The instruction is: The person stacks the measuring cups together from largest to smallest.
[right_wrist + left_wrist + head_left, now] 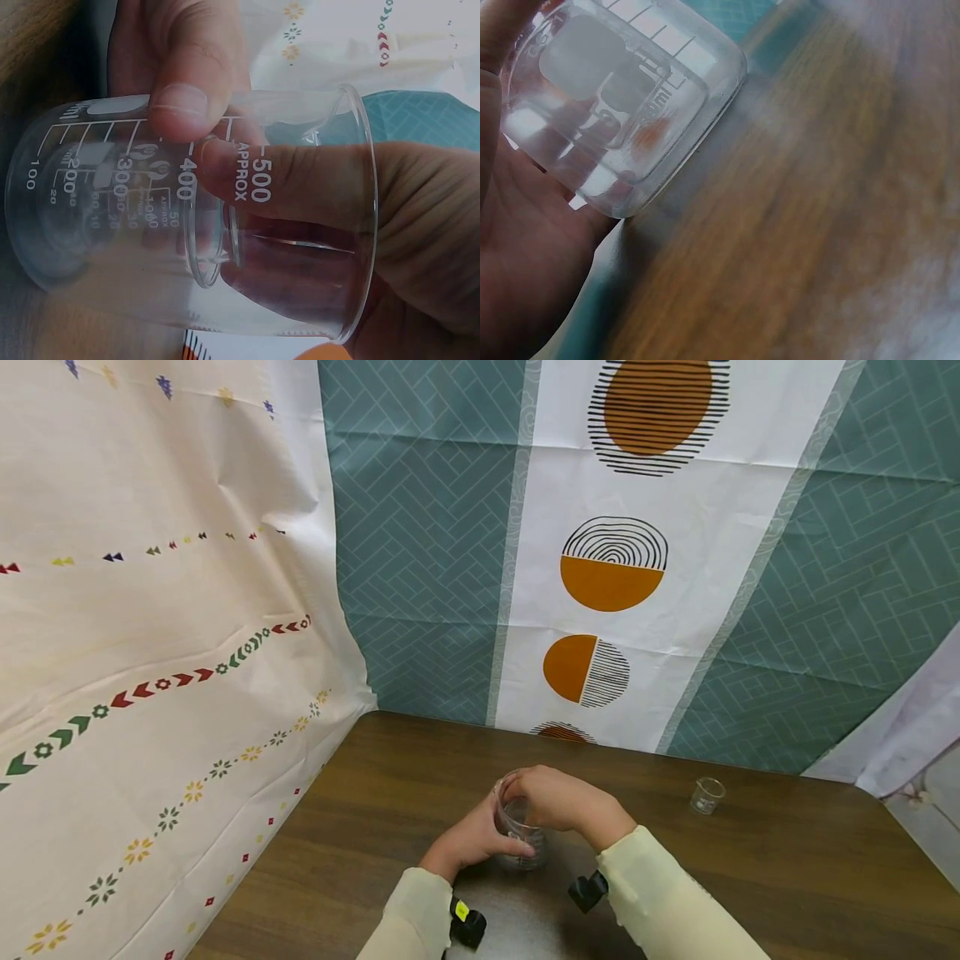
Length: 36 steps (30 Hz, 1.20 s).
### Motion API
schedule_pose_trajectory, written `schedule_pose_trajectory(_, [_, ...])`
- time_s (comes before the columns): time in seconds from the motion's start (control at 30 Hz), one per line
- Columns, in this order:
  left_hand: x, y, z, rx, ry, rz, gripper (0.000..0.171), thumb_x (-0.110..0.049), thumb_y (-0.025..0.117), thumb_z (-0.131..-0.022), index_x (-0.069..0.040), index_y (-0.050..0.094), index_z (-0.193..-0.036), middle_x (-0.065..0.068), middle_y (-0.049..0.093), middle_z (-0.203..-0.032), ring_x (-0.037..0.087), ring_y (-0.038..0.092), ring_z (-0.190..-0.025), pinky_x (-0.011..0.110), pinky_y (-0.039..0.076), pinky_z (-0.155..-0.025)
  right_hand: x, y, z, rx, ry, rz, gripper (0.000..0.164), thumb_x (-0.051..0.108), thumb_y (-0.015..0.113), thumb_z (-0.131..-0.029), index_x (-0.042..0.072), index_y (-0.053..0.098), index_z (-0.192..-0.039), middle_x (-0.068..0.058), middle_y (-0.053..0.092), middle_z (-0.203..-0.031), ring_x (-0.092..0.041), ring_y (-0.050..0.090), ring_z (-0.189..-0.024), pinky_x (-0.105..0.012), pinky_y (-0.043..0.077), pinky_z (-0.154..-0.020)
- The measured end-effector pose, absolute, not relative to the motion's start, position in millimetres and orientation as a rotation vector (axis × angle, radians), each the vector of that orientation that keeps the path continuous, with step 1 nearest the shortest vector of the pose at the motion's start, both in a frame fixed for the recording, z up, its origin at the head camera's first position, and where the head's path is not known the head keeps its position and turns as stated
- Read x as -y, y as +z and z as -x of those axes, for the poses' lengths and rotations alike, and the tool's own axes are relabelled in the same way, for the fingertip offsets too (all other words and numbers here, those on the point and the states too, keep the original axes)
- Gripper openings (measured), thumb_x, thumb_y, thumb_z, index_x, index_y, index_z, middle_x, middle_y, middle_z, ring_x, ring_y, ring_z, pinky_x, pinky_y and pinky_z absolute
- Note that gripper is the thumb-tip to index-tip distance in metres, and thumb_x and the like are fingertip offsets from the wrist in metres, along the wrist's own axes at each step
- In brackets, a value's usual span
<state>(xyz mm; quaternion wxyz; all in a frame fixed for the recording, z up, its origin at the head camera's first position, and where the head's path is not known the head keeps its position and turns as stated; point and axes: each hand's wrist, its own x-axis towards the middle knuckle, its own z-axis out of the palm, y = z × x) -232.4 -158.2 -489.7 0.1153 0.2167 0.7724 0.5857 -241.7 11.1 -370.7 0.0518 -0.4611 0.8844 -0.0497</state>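
A large clear glass beaker (534,862) marked up to 500 stands upright on the brown table. My left hand (474,837) grips its side, with the thumb across the front. From above, my right hand (570,800) reaches through its mouth. In the right wrist view, smaller glass beakers (142,191) sit nested inside the large one, and the right thumb and fingers pinch their rims; how many are nested I cannot tell. Against the palm in the left wrist view, the large beaker's base (682,154) shows close to the table.
Another small glass beaker (707,796) stands to the right, toward the back of the wooden table (787,860). A patterned cloth (225,652) hangs along the left side. Behind the table hangs a teal and white curtain (427,568).
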Motion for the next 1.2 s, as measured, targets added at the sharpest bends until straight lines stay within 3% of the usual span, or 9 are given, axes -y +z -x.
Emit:
schedule_pose_trajectory(0.33, [158.6,-488.9,233.0,-2.242,1.724,-0.617,0.114,-0.036,0.085,-0.073,-0.022,0.008,-0.155,-0.002,0.021,-0.159,0.022,0.027,-0.143,0.051,0.027,-0.115,-10.5,-369.5,241.7,-2.692,-0.130,1.353,0.029,0.007,0.078,-0.079,0.014,0.073,-0.107,0.000,0.068,-0.111,-0.017,0.065,-0.101,-0.031,0.053,-0.088])
schedule_pose_trajectory(0.57, [158.6,-489.6,233.1,-2.247,1.684,-0.625,0.115,-0.041,0.082,-0.075,-0.024,0.004,-0.156,-0.003,0.013,-0.162,0.020,0.022,-0.147,0.050,0.026,-0.115,-10.9,-372.3,242.6,-2.685,-0.145,1.349,0.030,0.005,0.076,-0.079,0.016,0.073,-0.107,0.003,0.068,-0.112,-0.016,0.064,-0.103,-0.031,0.053,-0.089])
schedule_pose_trajectory(1.2, [158.7,-487.7,231.1,-2.249,1.684,-0.621,0.114,-0.041,0.083,-0.074,-0.022,0.005,-0.156,-0.001,0.015,-0.161,0.023,0.022,-0.146,0.053,0.024,-0.115,-9.8,-370.8,241.4,-2.688,-0.124,1.359,0.029,0.007,0.076,-0.080,0.013,0.073,-0.108,0.002,0.069,-0.112,-0.015,0.065,-0.102,-0.030,0.053,-0.088])
